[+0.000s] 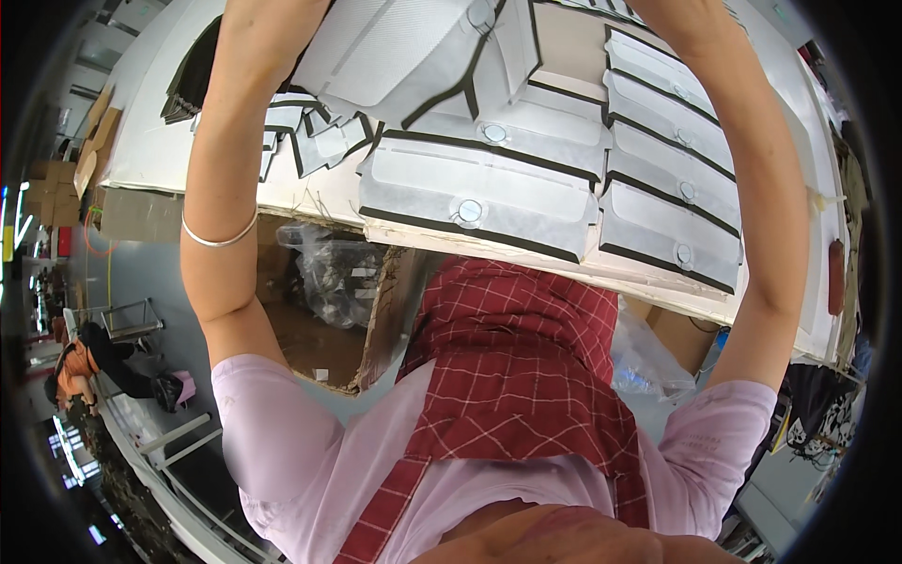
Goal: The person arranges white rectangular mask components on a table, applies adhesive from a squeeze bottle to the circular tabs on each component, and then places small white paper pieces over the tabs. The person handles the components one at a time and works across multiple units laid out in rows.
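Note:
Both my hands lie beyond the top edge, so their fingers are hidden. My left forearm reaches up beside a raised grey-white fabric panel [385, 56] with black edging and a round disc, tilted above the table. Whether my left hand touches it, I cannot tell. Over the right-hand rows stretches my right forearm. Similar flat grey panels with black strips and round discs lie overlapped in two columns: a near middle panel [479, 193] and a near right panel [672, 235]. Smaller black-edged grey pieces [329, 141] lie next to my left forearm.
The white worktable [310, 199] ends in a worn front edge close to my body. Below it stands an open cardboard box [315, 352] with clear plastic bags. A plastic bag [648, 362] hangs at the right. Another person [80, 367] is far left, beside metal rails.

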Available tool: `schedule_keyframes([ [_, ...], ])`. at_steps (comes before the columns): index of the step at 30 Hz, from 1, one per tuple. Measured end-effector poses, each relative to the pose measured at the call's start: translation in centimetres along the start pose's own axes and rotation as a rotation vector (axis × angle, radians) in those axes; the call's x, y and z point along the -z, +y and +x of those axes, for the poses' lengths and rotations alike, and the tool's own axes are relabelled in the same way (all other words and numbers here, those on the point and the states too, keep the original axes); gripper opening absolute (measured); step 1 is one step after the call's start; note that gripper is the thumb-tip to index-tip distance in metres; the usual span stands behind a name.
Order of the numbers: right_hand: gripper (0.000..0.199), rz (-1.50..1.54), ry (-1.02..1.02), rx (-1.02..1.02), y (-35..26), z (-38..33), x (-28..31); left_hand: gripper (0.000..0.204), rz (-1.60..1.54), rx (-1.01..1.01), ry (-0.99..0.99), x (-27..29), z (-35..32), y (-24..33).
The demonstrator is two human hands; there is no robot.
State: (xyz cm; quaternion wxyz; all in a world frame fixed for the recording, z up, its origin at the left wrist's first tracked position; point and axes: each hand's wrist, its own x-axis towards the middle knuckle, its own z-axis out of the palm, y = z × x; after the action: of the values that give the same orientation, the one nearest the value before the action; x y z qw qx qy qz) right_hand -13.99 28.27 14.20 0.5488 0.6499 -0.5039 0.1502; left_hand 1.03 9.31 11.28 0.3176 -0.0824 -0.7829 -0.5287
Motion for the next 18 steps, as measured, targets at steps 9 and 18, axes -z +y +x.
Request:
schedule_keyframes([
  [9, 0.02, 0.892, -0.497, -1.27, 0.0, -2.7, 2.9, 0.029, 0.175, -0.064, 0.547, 9.9, 3.3, -4.5],
  [18, 0.044, 1.151, -0.954, -1.429, 1.1, -16.6, -2.0, 0.033, 0.209, 0.018, 0.836, 23.8, -5.7, -5.9],
])
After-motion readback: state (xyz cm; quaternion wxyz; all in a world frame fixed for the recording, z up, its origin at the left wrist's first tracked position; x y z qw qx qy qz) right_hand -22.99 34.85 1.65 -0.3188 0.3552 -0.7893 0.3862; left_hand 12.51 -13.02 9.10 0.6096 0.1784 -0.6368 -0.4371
